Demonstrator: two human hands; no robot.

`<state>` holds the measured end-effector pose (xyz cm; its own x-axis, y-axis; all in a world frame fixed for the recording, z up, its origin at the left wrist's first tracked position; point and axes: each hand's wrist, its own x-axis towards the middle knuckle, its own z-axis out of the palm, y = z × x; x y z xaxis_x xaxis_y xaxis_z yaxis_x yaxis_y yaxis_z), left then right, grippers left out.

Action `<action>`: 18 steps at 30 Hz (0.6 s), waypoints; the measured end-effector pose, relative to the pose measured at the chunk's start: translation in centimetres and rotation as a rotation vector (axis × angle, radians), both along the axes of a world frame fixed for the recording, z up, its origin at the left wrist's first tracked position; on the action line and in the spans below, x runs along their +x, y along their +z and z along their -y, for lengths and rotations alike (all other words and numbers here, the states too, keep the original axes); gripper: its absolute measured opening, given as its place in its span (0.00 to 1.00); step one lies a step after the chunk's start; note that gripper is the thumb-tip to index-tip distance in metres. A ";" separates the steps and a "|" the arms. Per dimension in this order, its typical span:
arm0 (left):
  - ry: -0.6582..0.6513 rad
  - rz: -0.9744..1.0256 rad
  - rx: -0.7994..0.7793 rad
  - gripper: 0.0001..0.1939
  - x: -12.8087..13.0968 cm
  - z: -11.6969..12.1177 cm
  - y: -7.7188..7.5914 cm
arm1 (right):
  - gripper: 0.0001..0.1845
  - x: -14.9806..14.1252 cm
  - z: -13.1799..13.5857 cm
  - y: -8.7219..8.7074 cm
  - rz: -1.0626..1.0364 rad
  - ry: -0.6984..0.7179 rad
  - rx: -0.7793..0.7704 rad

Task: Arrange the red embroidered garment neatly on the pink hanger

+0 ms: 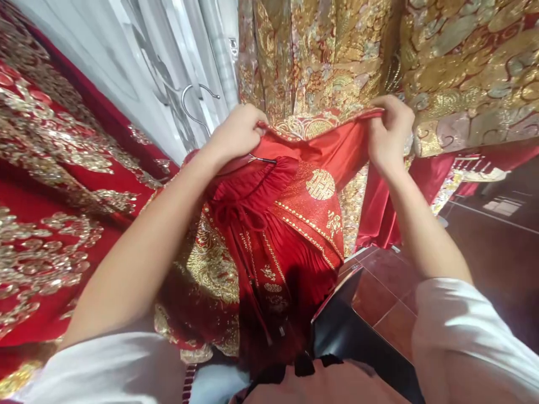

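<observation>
A red jacket with gold embroidery (315, 140) is stretched between my two hands, its smooth red lining turned toward me. My left hand (240, 132) pinches its upper edge close to the metal hanger hook (194, 104). At the other end, my right hand (391, 134) grips the same edge between thumb and fingers. Beneath the jacket hangs a pleated red skirt (305, 252) with a tied cord at the waist. A thin metal clip arm (263, 160) shows at the skirt's waistband. The rest of the hanger is hidden by cloth and my left hand.
Sequined red garments (46, 224) hang close on the left, beside a pale curtain (105, 62). Gold embroidered garments (337, 50) hang behind my hands. A dark, flat-sided object (357, 325) stands low on the right, above the tiled floor (391, 314).
</observation>
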<state>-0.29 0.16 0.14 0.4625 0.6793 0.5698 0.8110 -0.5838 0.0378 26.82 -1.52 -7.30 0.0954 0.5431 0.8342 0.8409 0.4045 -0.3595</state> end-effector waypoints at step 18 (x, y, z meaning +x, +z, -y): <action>-0.200 -0.174 0.141 0.27 5.0 4.4 -12.6 | 0.11 0.9 10.3 2.7 0.181 -0.017 -0.068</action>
